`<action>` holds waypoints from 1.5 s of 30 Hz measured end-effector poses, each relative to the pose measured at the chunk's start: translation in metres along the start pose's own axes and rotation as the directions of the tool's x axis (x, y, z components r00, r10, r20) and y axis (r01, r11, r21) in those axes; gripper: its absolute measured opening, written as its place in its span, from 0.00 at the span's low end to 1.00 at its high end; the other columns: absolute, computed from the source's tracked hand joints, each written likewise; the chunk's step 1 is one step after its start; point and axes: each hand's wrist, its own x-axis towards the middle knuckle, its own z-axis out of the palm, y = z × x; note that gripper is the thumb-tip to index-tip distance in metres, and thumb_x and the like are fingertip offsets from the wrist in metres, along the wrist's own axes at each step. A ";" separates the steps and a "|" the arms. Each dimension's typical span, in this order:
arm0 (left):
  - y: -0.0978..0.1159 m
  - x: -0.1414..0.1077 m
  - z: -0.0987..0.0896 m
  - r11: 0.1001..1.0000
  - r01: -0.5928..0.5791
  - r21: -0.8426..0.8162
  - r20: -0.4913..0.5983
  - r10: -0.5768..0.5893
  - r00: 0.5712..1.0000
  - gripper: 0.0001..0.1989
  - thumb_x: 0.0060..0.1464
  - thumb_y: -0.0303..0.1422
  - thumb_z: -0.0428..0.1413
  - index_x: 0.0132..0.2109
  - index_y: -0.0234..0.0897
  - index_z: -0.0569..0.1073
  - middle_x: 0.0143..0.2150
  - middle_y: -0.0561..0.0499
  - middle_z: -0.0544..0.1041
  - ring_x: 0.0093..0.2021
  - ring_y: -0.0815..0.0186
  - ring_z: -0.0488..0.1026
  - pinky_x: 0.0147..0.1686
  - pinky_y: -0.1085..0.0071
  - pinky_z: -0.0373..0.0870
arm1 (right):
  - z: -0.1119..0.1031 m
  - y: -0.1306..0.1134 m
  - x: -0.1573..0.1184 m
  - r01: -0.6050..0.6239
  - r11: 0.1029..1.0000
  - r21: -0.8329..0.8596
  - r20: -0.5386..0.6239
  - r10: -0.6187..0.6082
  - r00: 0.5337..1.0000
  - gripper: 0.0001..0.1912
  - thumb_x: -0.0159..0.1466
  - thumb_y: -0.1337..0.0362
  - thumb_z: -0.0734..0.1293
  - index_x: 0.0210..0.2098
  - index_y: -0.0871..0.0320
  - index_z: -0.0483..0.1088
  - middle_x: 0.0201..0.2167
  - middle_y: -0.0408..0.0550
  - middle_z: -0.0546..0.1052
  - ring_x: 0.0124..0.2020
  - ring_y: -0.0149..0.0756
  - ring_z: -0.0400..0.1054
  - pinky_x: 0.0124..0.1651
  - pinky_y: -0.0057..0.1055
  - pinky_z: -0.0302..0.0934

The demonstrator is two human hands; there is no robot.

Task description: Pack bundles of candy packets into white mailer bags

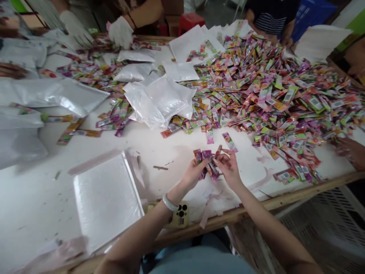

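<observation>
Several small colourful sachets (205,154) are bunched in my left hand (194,173), its thumb pressed over them. My right hand (229,167) touches the right side of the bunch, with its thumb and forefinger pinched on a small reddish sachet (219,149). Just beyond my hands, a single purple-and-pink sachet (229,142) lies on the white table (159,152). A large heap of similar sachets (256,83) spreads behind and to the right.
Puffy white pouches (162,99) lie at the middle back. A flat white pouch stack (107,201) is at the front left, near a yellow phone (180,215). Gloved hands (121,32) of another person are at the back left. A white crate (327,224) stands below the table edge.
</observation>
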 end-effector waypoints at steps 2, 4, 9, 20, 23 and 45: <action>0.004 -0.003 -0.005 0.991 -0.082 0.101 0.057 0.077 0.995 0.20 0.42 0.47 0.74 0.34 0.37 0.82 0.28 0.52 0.79 0.27 0.68 0.73 0.30 0.72 0.71 | -0.004 -0.003 0.009 -0.095 0.994 0.060 0.003 0.095 0.996 0.30 0.56 0.51 0.78 0.51 0.46 0.61 0.27 0.34 0.71 0.29 0.35 0.71 0.37 0.36 0.71; 0.008 -0.006 -0.008 0.966 -0.170 0.193 0.130 0.147 0.981 0.18 0.44 0.43 0.73 0.38 0.37 0.82 0.31 0.51 0.81 0.32 0.65 0.76 0.37 0.69 0.73 | -0.005 -0.007 0.013 -0.153 0.986 0.061 0.037 0.151 0.988 0.30 0.54 0.48 0.78 0.48 0.48 0.64 0.24 0.33 0.71 0.25 0.34 0.68 0.33 0.35 0.70; 0.009 -0.008 -0.008 0.889 -0.342 0.305 0.089 0.331 0.940 0.12 0.51 0.40 0.68 0.36 0.38 0.79 0.34 0.49 0.82 0.38 0.59 0.79 0.42 0.64 0.74 | 0.001 -0.018 0.006 -0.019 0.994 -0.106 0.052 0.025 0.998 0.20 0.58 0.47 0.75 0.36 0.52 0.67 0.26 0.40 0.73 0.25 0.34 0.67 0.31 0.34 0.67; 0.010 -0.015 -0.037 0.946 -0.237 0.220 0.002 0.242 0.970 0.26 0.53 0.44 0.68 0.55 0.39 0.73 0.31 0.53 0.78 0.33 0.60 0.82 0.30 0.69 0.76 | -0.042 -0.010 -0.021 0.061 0.725 -0.686 0.067 -0.020 0.998 0.12 0.62 0.52 0.70 0.31 0.53 0.70 0.33 0.47 0.73 0.30 0.39 0.69 0.32 0.36 0.66; 0.011 -0.017 -0.036 0.967 -0.172 0.189 -0.011 0.177 0.984 0.31 0.48 0.45 0.71 0.55 0.37 0.73 0.36 0.50 0.81 0.30 0.62 0.81 0.31 0.67 0.77 | -0.013 0.009 -0.031 -0.014 0.630 -0.777 0.034 0.064 0.997 0.09 0.59 0.60 0.69 0.27 0.52 0.64 0.29 0.47 0.69 0.31 0.43 0.68 0.34 0.39 0.63; 0.042 -0.031 -0.071 0.996 -0.078 -0.052 -0.255 0.062 0.965 0.23 0.38 0.36 0.73 0.42 0.35 0.78 0.32 0.47 0.83 0.33 0.61 0.80 0.31 0.72 0.72 | 0.118 0.016 0.224 0.378 0.258 -0.889 0.392 -0.001 0.920 0.31 0.76 0.55 0.49 0.73 0.59 0.58 0.77 0.53 0.55 0.78 0.64 0.40 0.74 0.73 0.33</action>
